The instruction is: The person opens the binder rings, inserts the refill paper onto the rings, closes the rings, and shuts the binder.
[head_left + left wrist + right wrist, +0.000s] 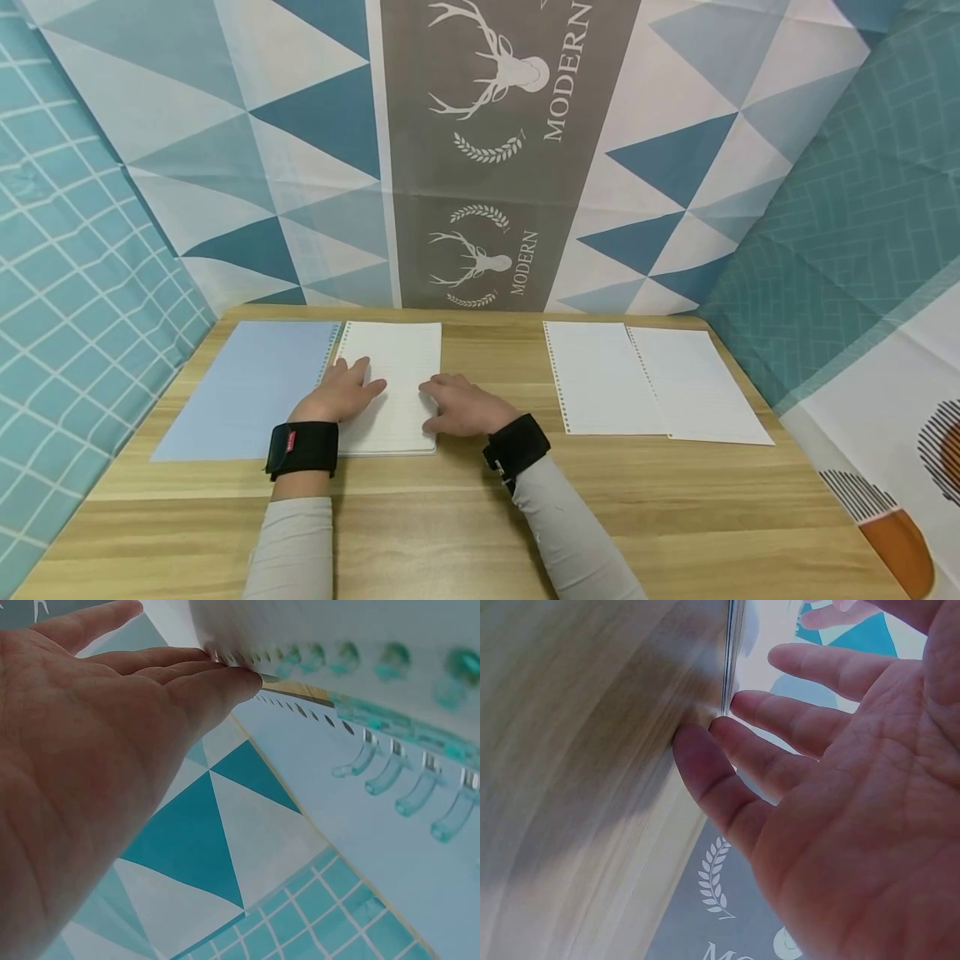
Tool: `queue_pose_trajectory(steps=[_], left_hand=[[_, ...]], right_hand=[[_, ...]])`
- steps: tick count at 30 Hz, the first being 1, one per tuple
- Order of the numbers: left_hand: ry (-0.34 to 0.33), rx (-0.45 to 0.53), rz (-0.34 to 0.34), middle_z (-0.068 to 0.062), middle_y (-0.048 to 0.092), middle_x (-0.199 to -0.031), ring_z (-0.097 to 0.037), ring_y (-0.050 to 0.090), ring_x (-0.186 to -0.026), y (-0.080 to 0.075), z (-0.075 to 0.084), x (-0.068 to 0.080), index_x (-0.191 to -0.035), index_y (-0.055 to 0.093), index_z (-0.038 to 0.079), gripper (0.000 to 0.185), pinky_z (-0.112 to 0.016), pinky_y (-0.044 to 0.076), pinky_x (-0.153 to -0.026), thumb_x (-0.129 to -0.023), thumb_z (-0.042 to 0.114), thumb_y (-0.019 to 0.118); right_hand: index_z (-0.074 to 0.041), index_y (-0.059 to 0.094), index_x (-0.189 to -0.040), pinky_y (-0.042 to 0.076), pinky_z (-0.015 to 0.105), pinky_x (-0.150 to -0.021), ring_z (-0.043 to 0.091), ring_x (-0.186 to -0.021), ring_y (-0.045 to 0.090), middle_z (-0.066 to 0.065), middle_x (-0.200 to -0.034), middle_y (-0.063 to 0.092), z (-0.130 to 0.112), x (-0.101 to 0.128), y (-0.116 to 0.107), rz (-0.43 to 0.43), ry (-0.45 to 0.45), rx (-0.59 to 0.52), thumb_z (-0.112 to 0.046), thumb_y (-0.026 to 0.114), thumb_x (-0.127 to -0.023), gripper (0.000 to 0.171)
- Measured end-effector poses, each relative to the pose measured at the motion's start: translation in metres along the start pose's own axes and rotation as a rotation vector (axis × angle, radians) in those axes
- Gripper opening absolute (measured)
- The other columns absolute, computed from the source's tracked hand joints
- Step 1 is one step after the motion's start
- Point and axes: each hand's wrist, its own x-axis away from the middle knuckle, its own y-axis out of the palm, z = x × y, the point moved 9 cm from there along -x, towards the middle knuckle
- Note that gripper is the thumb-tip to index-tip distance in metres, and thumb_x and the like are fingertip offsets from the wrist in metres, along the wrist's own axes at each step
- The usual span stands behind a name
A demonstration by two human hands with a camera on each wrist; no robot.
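A binder notebook lies open, its pale blue cover (243, 387) to the left and a stack of white hole-punched pages (401, 354) to the right. Clear teal binder rings (411, 796) stand with free ends beside the cover's holes in the left wrist view. My left hand (342, 393) rests its extended fingers along the stack's punched left edge. At the opposite edge is my right hand (468, 406), fingers loosely spread. In the right wrist view, its fingertips (701, 754) are against the table and the page edges (730, 652).
Two loose white punched sheets, a left one (600, 379) and a right one (701, 383), lie overlapping on the right of the wooden table (465, 533). A patterned cloth (480, 167) hangs behind the table's far edge, with tiled-print cloth (67, 208) at the left.
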Motion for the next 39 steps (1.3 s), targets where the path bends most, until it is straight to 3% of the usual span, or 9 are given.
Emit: queue_pose_trajectory(steps=[20, 26, 30, 35, 39], left_hand=[[0.009, -0.02, 0.01, -0.038, 0.01, -0.163, -0.057, 0.004, -0.152, 0.0, 0.004, -0.002, -0.159, 0.019, -0.005, 0.073, -0.071, 0.014, -0.12, -0.107, 0.04, 0.043], [0.009, -0.006, -0.001, -0.036, 0.005, -0.165, -0.055, 0.003, -0.154, 0.003, 0.009, -0.003, -0.161, 0.018, 0.0, 0.074, -0.072, 0.013, -0.12, -0.107, 0.043, 0.042], [0.015, 0.007, -0.002, -0.034, 0.002, -0.166, -0.052, 0.001, -0.155, 0.005, 0.018, -0.004, -0.162, 0.018, 0.003, 0.073, -0.071, 0.01, -0.121, -0.107, 0.043, 0.042], [0.068, -0.03, 0.034, -0.036, 0.006, -0.165, -0.053, 0.004, -0.154, 0.006, 0.036, -0.003, -0.161, 0.022, 0.002, 0.07, -0.068, 0.013, -0.123, -0.107, 0.041, 0.043], [0.108, -0.055, 0.054, -0.036, 0.007, -0.165, -0.053, 0.005, -0.155, 0.009, 0.054, -0.002, -0.16, 0.025, 0.002, 0.067, -0.066, 0.015, -0.123, -0.107, 0.039, 0.044]], right_hand=[[-0.011, 0.047, -0.152, 0.038, 0.041, -0.119, 0.029, -0.145, 0.043, 0.014, -0.158, 0.044, 0.001, 0.001, -0.002, -0.008, -0.003, -0.026, -0.032, 0.068, -0.098, 0.062], [-0.004, 0.043, -0.153, 0.038, 0.041, -0.12, 0.028, -0.143, 0.046, 0.016, -0.154, 0.049, 0.006, 0.004, -0.011, 0.003, -0.049, -0.105, -0.029, 0.066, -0.099, 0.064], [0.0, 0.04, -0.154, 0.035, 0.044, -0.122, 0.03, -0.146, 0.044, 0.017, -0.155, 0.048, 0.021, 0.008, -0.023, 0.063, -0.062, -0.21, -0.028, 0.063, -0.1, 0.065], [-0.002, 0.036, -0.156, 0.034, 0.049, -0.122, 0.035, -0.147, 0.042, 0.019, -0.159, 0.042, 0.046, 0.015, -0.037, 0.137, 0.011, -0.316, -0.031, 0.059, -0.102, 0.066], [-0.003, 0.033, -0.157, 0.035, 0.049, -0.121, 0.037, -0.145, 0.045, 0.018, -0.161, 0.039, 0.063, 0.022, -0.046, 0.18, 0.082, -0.336, -0.033, 0.059, -0.103, 0.068]])
